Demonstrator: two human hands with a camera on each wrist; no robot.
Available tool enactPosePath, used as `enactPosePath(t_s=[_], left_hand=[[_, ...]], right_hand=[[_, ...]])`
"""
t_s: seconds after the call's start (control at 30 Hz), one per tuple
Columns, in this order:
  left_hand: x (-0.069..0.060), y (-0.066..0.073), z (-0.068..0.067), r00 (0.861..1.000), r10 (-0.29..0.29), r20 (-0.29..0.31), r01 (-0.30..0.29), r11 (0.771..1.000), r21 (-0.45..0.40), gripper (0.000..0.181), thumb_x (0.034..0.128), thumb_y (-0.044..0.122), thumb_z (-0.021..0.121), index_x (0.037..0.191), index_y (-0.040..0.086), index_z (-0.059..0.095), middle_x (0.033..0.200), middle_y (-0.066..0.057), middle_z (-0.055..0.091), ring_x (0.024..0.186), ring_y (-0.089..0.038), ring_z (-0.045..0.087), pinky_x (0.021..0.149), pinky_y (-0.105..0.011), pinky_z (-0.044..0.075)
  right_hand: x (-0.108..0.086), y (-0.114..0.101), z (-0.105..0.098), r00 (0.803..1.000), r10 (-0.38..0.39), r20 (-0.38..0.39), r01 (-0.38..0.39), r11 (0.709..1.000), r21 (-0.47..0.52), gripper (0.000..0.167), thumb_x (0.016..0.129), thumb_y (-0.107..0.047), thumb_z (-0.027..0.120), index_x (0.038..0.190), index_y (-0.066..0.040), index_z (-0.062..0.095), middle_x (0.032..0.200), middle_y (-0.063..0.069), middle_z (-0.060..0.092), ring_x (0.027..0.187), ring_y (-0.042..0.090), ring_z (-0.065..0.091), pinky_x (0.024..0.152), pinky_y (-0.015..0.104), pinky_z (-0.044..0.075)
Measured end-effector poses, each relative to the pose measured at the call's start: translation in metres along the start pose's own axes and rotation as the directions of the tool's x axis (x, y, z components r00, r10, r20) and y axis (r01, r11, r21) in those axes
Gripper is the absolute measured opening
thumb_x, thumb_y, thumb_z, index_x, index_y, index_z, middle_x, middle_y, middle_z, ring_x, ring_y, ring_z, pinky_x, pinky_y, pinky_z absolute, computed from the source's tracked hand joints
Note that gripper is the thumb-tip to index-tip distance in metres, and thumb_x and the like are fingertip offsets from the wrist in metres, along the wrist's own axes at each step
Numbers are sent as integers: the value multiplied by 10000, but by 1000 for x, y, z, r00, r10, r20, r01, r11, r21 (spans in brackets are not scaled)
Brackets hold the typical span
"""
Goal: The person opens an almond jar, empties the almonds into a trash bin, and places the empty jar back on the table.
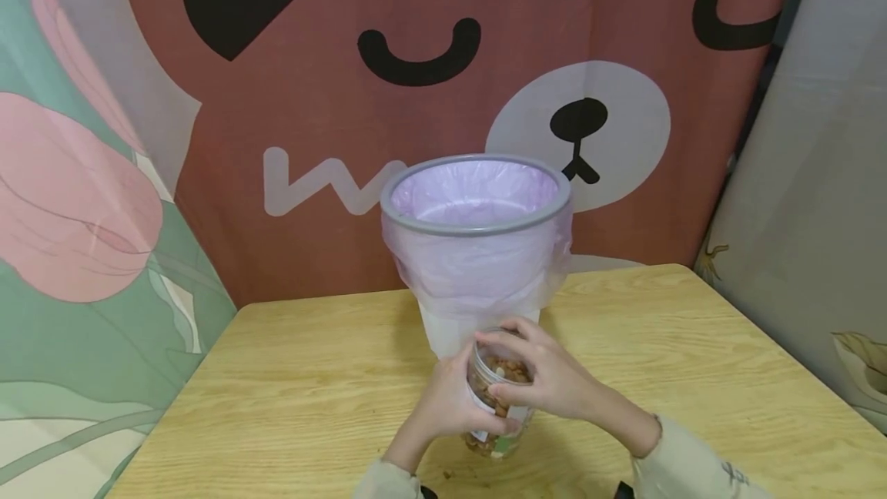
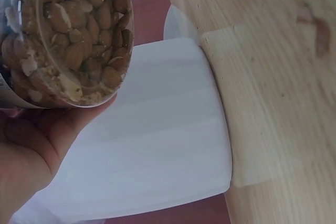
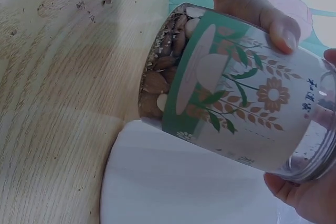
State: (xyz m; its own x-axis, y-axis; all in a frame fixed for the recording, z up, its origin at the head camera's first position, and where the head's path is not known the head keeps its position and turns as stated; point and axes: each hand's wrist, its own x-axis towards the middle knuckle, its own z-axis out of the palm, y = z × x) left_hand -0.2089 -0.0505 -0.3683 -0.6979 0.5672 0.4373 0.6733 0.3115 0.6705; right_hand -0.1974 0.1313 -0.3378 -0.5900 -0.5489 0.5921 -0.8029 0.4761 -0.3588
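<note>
A clear jar of almonds [image 3: 236, 93] with a green and white flower label is held just above the table, in front of the white bin. My left hand [image 1: 446, 399] grips its side, with the thumb across the label. Curled over the mouth, the fingers and thumb of my right hand [image 1: 561, 380] grip the jar's rim. Through the clear wall in the left wrist view, almonds [image 2: 79, 30] and small crumbs show at the bottom. Whether a clear lid sits on the mouth, I cannot tell.
A white bin [image 1: 440, 329] lined with a thin purple bag [image 1: 478, 268] and topped by a grey ring [image 1: 478, 231] stands on the wooden table [image 1: 305, 391]. Brown flakes and crumbs [image 3: 81, 6] lie on the tabletop. Printed curtains [image 1: 312, 98] hang behind and at both sides.
</note>
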Motion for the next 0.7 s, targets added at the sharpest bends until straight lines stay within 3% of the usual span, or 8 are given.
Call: enactPosePath(t_s=[0.17, 0.37, 0.53, 0.7], left_hand=[[-2, 1, -3, 1000, -9, -16, 10, 999, 32, 947, 587, 422, 803, 1354, 194, 296, 1043, 58, 565, 860, -42, 556, 690, -209, 466], [-2, 3, -7, 998, -38, -48, 40, 998, 38, 923, 575, 460, 799, 1320, 159, 345, 974, 73, 579, 801, -34, 563, 650, -206, 472], [-3, 7, -9, 998, -43, -54, 47, 997, 65, 841, 567, 477, 796, 1242, 168, 399, 988, 79, 575, 824, -35, 562, 666, -205, 466], [-3, 10, -9, 998, -49, -44, 53, 995, 87, 826, 560, 494, 793, 1212, 158, 414, 967, 92, 571, 814, -24, 558, 661, -201, 464]], right_hand=[[3, -1, -2, 999, -21, 24, 23, 998, -60, 579, 772, -428, 654, 1252, -135, 515, 1171, -12, 460, 1025, 143, 451, 770, 402, 424], [4, -4, -13, 1000, -16, 7, 17, 981, -193, 737, 686, -632, 612, 1251, -170, 512, 1201, 47, 485, 1043, 191, 463, 757, 412, 369], [5, -8, -17, 999, 0, -36, -10, 962, -271, 723, 688, -650, 590, 1216, -158, 544, 1146, -8, 507, 994, 184, 479, 768, 451, 392], [6, -14, -19, 998, 49, -27, -55, 952, -302, 690, 687, -634, 606, 1204, -181, 554, 1121, -26, 518, 994, 192, 486, 786, 476, 392]])
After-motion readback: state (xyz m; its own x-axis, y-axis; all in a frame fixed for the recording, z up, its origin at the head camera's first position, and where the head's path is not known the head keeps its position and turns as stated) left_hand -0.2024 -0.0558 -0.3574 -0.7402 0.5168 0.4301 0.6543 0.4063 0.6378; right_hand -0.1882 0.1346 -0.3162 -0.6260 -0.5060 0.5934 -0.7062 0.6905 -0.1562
